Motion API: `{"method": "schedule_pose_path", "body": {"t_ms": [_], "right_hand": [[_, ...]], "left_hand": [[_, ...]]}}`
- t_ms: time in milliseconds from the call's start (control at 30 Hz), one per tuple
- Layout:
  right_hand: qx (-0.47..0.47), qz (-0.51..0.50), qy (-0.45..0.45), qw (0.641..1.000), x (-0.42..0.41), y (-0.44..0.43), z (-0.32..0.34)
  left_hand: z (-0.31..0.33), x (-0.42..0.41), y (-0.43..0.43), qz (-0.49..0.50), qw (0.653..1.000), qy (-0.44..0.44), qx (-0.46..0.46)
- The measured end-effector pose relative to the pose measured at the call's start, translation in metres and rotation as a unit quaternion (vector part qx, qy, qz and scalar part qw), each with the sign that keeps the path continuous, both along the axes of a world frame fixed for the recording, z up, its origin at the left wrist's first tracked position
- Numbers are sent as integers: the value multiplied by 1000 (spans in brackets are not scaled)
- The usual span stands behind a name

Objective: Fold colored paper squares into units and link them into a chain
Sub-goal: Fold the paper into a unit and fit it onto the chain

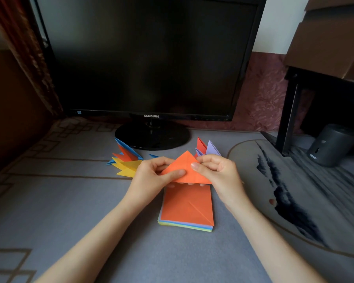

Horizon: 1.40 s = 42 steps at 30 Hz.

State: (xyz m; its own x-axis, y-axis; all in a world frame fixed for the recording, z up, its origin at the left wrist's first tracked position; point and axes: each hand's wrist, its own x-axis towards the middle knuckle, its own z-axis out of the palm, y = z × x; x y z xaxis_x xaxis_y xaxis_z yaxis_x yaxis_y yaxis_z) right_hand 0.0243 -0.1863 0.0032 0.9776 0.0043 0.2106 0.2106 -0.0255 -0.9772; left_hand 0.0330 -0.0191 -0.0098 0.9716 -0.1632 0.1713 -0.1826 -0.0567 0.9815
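Behind both hands pinching orange paper (185, 170), monitor (151, 58) reads "SAMSUNG".

Head-worn wide camera looks forward and down, close over the table (80, 211).

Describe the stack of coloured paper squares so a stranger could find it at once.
From the black Samsung monitor, come forward past the orange paper triangle. The stack of paper squares lies on the grey cloth below it. Unlike the spiky folded units, it is square, orange on top.
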Motion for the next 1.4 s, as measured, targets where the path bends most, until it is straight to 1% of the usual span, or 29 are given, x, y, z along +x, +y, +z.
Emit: {"method": "schedule_pose_path", "body": {"t_ms": [133,267,400,467,667,1000,1200,1300,1400], "right_hand": [[-3,-2,-1,1000,0,0,0],[18,-3,1,1000,0,1,-1],[-8,-29,-3,1000,3,-1,-4],[-7,-32,-2,999,4,-1,-4],[-13,-33,-8,999,3,-1,-4],[-27,-31,-8,999,3,-2,-4],[-34,-26,-14,999,3,-3,-2],[-16,1,21,1000,0,-4,3],[-46,43,64,996,0,-7,5]], "left_hand": [[-1,1,0,8,1000,2,3],[-1,1,-1,7,1000,0,10],[0,0,-2,-20,999,28,4],[1,-1,-3,-25,999,38,-3],[4,-3,-5,-23,999,43,-22],[10,-5,-4,-40,998,52,23],[10,-4,-4,-24,997,54,53],[10,-4,-4,-19,997,60,49],[12,-4,-2,2,997,71,12]]}}
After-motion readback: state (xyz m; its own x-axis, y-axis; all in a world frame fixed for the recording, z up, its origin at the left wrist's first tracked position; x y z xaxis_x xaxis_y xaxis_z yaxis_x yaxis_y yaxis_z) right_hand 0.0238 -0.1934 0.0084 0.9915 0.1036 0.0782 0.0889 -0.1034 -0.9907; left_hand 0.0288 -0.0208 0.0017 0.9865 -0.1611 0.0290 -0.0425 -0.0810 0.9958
